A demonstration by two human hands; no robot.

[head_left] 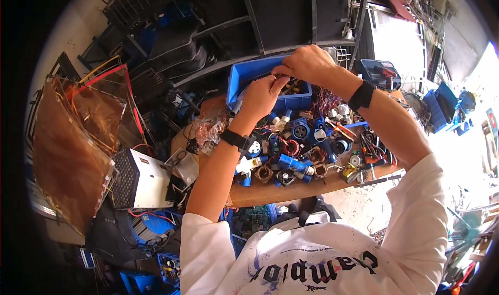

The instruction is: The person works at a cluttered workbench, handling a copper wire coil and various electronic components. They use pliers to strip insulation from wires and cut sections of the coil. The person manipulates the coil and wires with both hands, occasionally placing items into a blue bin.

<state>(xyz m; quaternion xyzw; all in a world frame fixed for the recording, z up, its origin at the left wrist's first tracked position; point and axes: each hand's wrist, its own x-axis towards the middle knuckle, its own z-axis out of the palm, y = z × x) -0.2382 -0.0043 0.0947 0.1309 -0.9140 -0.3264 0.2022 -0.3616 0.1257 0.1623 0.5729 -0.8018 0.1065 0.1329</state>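
Observation:
My left hand (261, 95) and my right hand (307, 65) meet above a blue plastic bin (240, 78) at the far side of the workbench. Both hands are closed, with thumbs and fingers pinched close together. Whatever lies between the fingertips is too small and covered to make out. Inside the bin, partly hidden by my hands, are dark and yellowish small parts. Just in front of it lie blue-and-white industrial plugs and a round blue socket (300, 130). Each wrist wears a black band.
The wooden bench (270, 195) is crowded with copper coils, a small fan (285, 177) and several hand tools at the right. A tangle of thin wires (325, 99) sits beside the bin. Left stand a white metal case (150, 180) and a brown panel (70, 149).

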